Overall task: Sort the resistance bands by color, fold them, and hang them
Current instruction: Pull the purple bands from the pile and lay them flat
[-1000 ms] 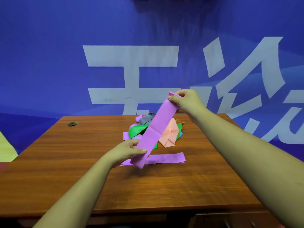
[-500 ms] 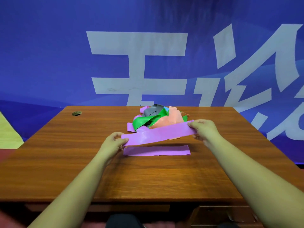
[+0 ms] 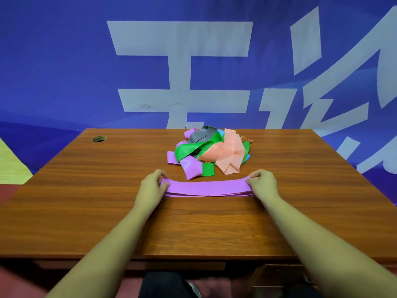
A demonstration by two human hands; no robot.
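A folded purple band [image 3: 207, 188] lies flat across the wooden table [image 3: 86, 201], stacked on another purple band whose edges show beneath it. My left hand [image 3: 152, 189] pinches its left end and my right hand [image 3: 263, 186] pinches its right end. Just behind it sits a tangled pile of bands [image 3: 209, 151]: green, peach, grey, purple, and a bit of blue.
A round cable hole [image 3: 99, 138] is in the table's far left corner. A blue banner with large white characters [image 3: 182, 61] hangs close behind the table's far edge. A drawer front [image 3: 277, 274] shows under the table at the right.
The purple band was held up at a slant, then levelled out. Both hands have lowered it onto the purple band lying on the table.
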